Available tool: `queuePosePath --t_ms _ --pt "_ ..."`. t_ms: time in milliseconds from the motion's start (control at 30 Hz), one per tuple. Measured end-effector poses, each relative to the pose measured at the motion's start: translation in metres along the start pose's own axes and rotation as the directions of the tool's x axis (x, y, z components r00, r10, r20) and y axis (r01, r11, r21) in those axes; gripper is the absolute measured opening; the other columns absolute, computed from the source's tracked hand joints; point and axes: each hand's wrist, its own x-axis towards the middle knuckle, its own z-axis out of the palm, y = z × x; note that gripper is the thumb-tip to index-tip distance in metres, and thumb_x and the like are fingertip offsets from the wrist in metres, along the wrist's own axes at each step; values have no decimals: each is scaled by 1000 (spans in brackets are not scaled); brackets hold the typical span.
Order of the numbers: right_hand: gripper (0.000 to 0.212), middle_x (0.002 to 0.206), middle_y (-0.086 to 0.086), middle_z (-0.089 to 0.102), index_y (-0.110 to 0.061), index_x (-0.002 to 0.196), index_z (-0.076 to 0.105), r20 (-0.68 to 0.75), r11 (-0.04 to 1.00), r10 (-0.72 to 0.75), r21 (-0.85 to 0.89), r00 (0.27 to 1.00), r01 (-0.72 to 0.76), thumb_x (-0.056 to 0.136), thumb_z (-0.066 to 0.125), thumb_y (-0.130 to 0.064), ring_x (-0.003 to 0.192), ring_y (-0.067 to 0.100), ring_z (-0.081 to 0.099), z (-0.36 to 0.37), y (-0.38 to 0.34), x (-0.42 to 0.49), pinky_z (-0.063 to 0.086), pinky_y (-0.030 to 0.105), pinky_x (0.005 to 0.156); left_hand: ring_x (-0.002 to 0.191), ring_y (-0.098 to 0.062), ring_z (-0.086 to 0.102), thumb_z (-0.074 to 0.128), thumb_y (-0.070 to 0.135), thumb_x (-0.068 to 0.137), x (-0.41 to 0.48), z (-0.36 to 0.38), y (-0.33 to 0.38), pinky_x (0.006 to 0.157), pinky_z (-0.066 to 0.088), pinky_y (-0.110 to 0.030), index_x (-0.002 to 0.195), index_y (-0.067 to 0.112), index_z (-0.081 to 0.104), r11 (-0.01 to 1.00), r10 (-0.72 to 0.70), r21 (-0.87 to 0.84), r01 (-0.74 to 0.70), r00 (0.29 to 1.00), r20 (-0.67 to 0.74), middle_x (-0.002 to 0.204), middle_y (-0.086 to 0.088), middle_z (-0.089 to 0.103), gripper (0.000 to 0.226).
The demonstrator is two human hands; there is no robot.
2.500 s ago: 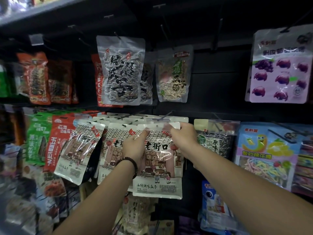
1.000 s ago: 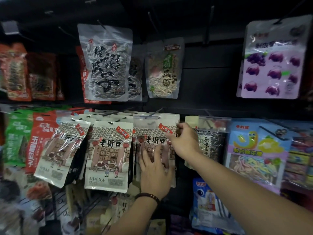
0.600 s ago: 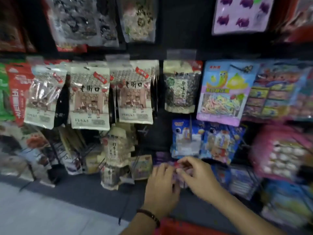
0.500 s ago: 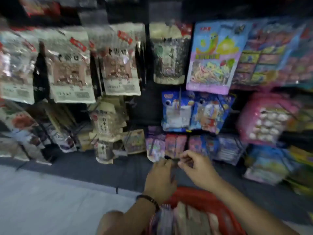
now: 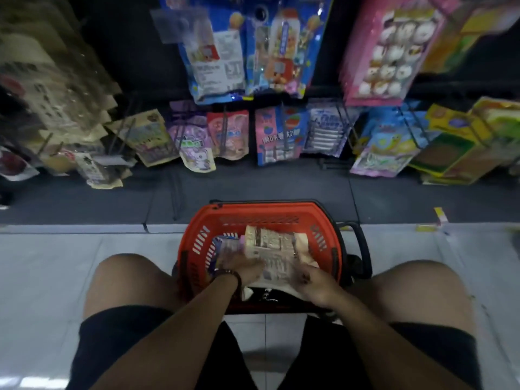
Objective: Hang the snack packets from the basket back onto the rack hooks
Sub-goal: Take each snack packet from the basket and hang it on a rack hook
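Pale floor tiles [image 5: 50, 266] run up to the dark base of the rack [image 5: 112, 198], where one red basket [image 5: 329, 240] sits between the person's knees. Both hands are inside it: left hand [image 5: 242, 270] and right hand [image 5: 315, 282] lie on either side of one beige snack packet [image 5: 271, 249]; whether the fingers have closed on it cannot be told. Recommended: pinch the packet near its header, lift it flat, and keep the hang hole clear. Other packets lie under it in the basket, too hidden to count.
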Motion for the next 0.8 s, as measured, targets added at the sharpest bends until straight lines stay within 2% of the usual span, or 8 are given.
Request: queuePosePath --t_ms 67,167,233,367,500,633,700,800 --pt "59 154 5 56 -11 158 48 36 999 -2 -40 999 4 104 70 -20 136 20 58 -2 2 0 41 15 96 97 2 57 54 54 106 11 8 5 102 47 -20 154 17 52 965 -95 -233 117 990 103 108 21 58 60" --pt "61 145 0 59 -14 162 43 26 1000 -20 23 999 19 106 67 -19 136 22 59 -2 0 2 41 2 80 122 -29 65 63 30 107 17 18 7 112 52 -42 146 11 61 856 -157 -467 222 972 173 133 -10 68 44" --pt "61 137 2 63 -15 162 41 -24 998 -6 59 1000 7 106 66 -20 128 21 64 0 0 1 47 6 82 131 -39 62 63 22 106 19 20 11 112 51 -42 151 11 57 843 -171 -493 217 976 137 142 -21 64 47" --pt "55 140 13 68 -25 160 45 -105 999 -5 44 994 9 109 56 -44 129 36 65 5 1 1 54 44 102 126 -33 62 60 19 106 16 18 25 110 51 -41 159 10 45 867 -179 -455 203 979 96 143 -17 64 55" --pt "61 147 8 62 -26 156 53 -201 998 62 24 978 -58 103 59 -55 129 28 64 4 0 1 53 32 96 142 -31 52 59 13 107 10 17 31 92 37 -19 167 15 30 887 -154 -448 111 986 -60 156 -7 53 67" --pt "53 141 7 65 -24 147 62 -284 996 92 19 954 -90 100 68 -47 123 26 67 0 -4 1 45 23 82 137 -34 58 60 5 105 0 19 21 113 46 -38 155 4 50 815 -180 -575 71 974 -134 146 0 59 52" --pt "54 135 14 66 -15 141 60 -423 985 172 66 890 -159 95 73 -42 122 33 66 -3 -8 -1 53 31 90 136 -34 59 65 5 102 -9 18 16 113 44 -36 146 2 57 770 -217 -637 47 957 -191 140 0 60 45" --pt "66 132 23 62 -7 138 55 -582 960 279 167 763 -224 89 81 -45 126 44 60 -12 -12 -6 53 44 105 123 -41 67 66 3 102 -22 16 7 107 55 -56 143 2 59 563 -241 -825 -47 946 -218 138 -21 68 41"
